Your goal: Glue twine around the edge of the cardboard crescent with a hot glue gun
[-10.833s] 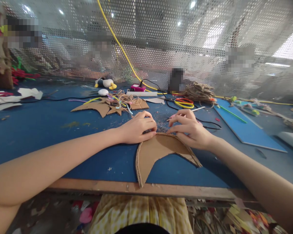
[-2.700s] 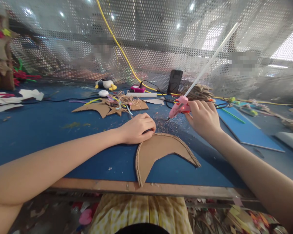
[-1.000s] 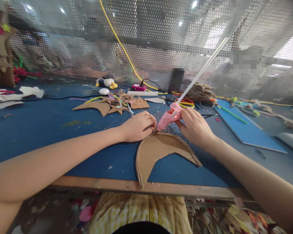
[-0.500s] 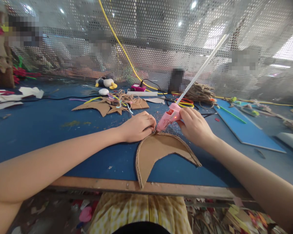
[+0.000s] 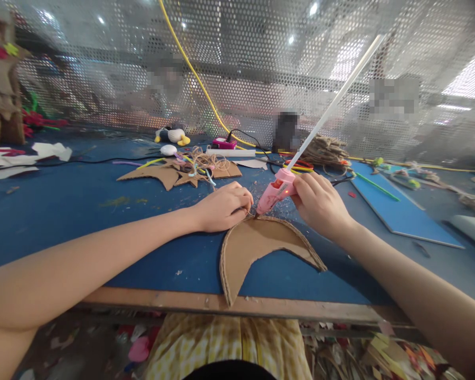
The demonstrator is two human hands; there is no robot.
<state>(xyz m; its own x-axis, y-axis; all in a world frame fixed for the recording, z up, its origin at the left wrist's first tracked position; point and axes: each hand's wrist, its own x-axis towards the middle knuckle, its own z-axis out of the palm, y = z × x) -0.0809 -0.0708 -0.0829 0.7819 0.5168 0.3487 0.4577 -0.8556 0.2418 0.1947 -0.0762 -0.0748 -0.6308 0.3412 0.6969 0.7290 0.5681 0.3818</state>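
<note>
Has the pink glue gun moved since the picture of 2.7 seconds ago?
Yes. Judged against the wooden table edge, the pink glue gun has come nearer to it and leftward; its nozzle is now at the cardboard crescent's outer edge.

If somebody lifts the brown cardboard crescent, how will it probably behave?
The cardboard crescent is probably light, being flat board. It should feel fairly stiff, since its outer edge looks layered. The narrow pointed ends may bend first.

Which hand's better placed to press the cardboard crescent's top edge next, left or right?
Probably the left hand: it rests at the cardboard crescent's top edge, while the right hand is busy holding the pink hot glue gun.
</note>
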